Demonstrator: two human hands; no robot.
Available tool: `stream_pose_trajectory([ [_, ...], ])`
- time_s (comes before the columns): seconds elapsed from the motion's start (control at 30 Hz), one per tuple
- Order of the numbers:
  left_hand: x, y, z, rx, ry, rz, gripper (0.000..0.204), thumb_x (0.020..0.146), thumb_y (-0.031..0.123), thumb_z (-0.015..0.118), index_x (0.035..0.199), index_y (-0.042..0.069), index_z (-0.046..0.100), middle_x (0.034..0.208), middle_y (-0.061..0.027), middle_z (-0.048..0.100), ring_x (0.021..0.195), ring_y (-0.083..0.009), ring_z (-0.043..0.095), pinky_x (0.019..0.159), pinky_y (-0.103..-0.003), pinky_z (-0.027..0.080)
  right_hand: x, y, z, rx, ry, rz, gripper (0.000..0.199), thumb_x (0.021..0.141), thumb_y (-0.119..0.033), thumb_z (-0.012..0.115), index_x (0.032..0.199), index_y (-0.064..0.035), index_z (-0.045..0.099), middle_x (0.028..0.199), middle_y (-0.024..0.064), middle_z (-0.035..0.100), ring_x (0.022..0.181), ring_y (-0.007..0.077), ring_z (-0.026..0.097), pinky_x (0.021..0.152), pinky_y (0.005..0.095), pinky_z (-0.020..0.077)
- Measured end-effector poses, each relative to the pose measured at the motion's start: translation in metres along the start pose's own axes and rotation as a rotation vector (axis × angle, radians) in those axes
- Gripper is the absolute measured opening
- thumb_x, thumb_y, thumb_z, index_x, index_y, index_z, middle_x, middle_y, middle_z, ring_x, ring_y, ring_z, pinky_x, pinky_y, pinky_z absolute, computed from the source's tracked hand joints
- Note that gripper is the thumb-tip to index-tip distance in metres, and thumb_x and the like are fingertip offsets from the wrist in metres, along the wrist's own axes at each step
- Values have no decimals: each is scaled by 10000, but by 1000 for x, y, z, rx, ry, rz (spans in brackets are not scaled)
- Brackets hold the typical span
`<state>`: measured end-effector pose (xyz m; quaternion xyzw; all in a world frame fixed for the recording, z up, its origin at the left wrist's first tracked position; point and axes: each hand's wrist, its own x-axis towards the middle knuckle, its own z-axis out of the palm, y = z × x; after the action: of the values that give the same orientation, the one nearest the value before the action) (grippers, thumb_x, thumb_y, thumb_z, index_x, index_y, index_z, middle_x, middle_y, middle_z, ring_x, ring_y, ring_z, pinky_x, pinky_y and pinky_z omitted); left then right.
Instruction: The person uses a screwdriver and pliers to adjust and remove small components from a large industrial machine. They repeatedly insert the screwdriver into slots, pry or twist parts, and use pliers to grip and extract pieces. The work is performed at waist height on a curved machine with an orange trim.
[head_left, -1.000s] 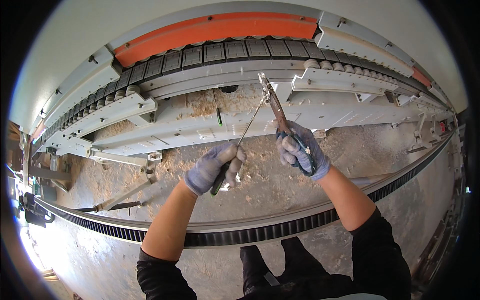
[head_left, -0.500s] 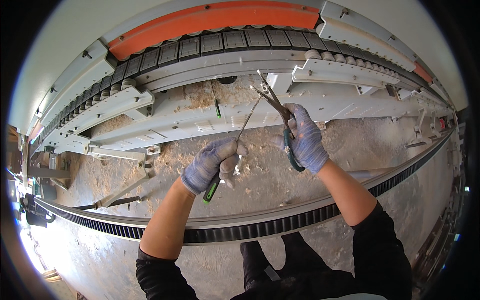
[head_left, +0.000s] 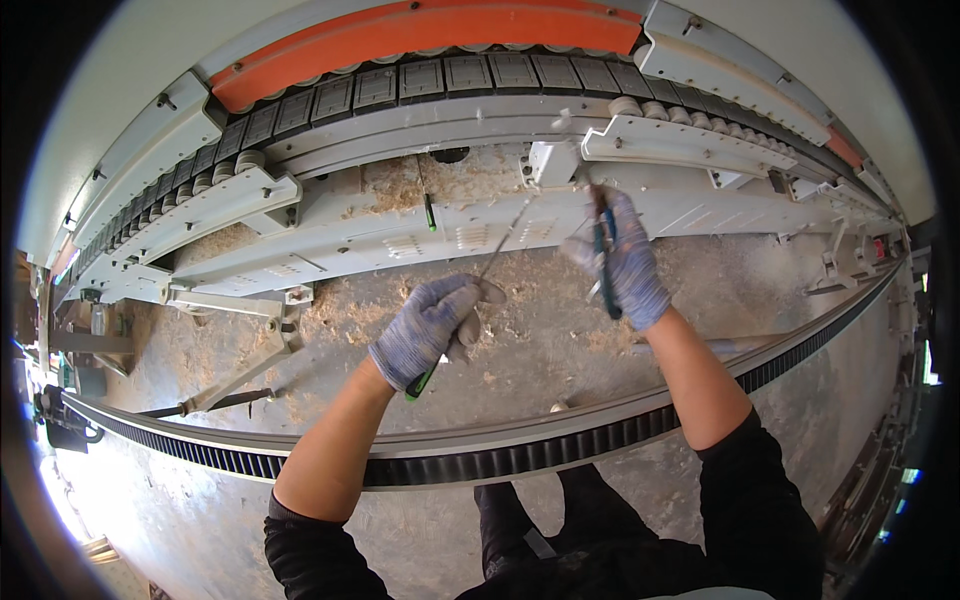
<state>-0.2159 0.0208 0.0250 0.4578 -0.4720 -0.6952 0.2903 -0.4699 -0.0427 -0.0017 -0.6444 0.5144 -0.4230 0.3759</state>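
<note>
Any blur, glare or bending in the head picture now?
Head view: the grey-blue-gloved right hand and its dark-green-handled metal tool look motion-blurred, the similarly gloved left hand sharper; head view: glare washes out the grey concrete floor at lower left; head view: the long black ribbed strip bows, likely fisheye distortion.

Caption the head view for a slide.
Left hand holding a thin tool, right hand holding scissors, before a machine littered with shavings.
</note>
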Motion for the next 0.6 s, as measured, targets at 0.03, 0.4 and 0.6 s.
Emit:
stream_pose_trajectory([
  [0.03,1,-1,-2,-16,8,4,385,1016,326,452,1124,9,642,619,4,522,516,-73,531,467,-211,497,-5,0,1,-32,-70,145,796,701,-399,862,1313,-94,454,1073,88,573,945,165,563,828,338,505],
  [0.4,-1,-5,1,9,7,-25,341,1020,262,435,1131,15,642,629,-12,564,531,-69,525,480,-214,466,-7,-3,6,-578,-24,-143,796,609,-348,881,1255,-74,506,1132,187,595,1017,376,601,867,453,492],
  [0.6,-2,-1,5,179,26,110,354,1015,263,434,1098,-27,620,566,-12,528,474,-77,517,456,-216,447,-6,-1,4,-652,-18,-130,794,598,-347,884,1259,-98,521,1120,185,596,1001,371,605,856,452,496],
])
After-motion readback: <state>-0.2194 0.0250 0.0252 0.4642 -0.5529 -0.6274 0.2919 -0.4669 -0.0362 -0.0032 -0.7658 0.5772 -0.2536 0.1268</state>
